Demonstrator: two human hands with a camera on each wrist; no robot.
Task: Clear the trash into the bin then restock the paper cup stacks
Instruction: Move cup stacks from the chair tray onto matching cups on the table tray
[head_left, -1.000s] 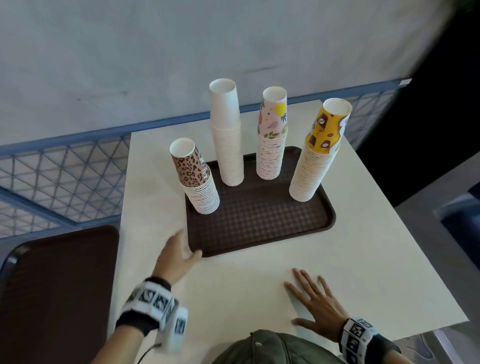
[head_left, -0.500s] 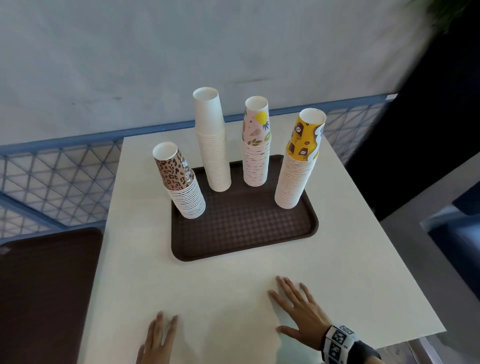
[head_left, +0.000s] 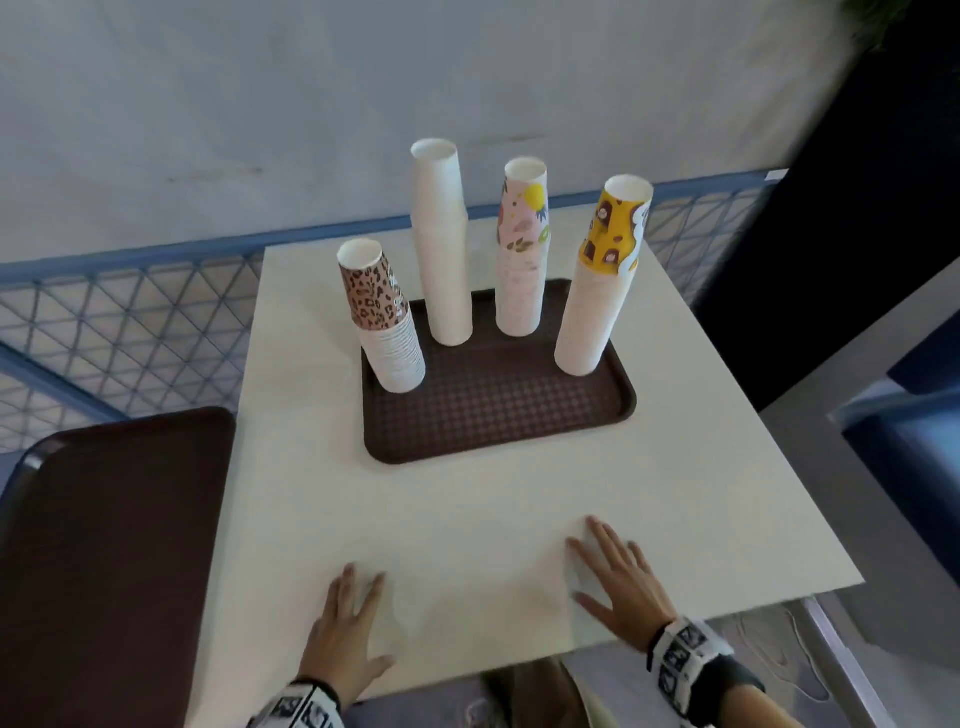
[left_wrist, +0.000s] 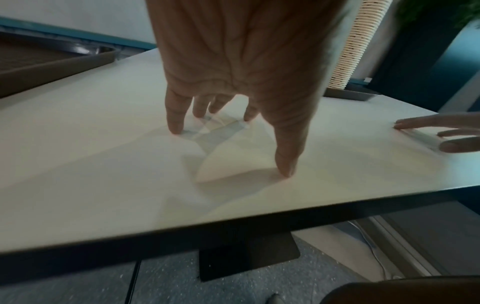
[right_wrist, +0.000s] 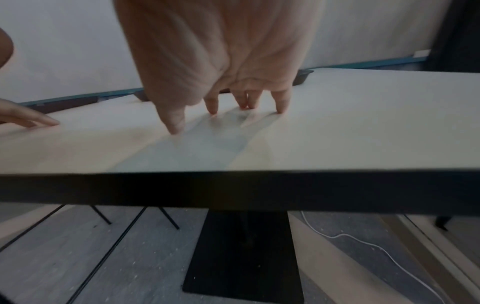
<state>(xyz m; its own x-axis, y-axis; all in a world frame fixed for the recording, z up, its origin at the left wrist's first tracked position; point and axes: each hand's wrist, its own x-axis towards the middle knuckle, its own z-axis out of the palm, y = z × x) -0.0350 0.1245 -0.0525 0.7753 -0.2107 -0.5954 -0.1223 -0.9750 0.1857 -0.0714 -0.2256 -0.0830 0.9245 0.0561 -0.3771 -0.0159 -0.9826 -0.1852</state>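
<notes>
Since the earlier frame, the left hand (head_left: 345, 631) has been brought flat beside the right hand (head_left: 621, 584) on the bench (head_left: 519, 509); each grip is spread and empty, well short of the cup stacks (head_left: 441, 244) on the tray (head_left: 493, 415)

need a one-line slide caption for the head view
Both hands, left hand and right hand, rest flat on the white table before four cup stacks on a brown tray.
</notes>
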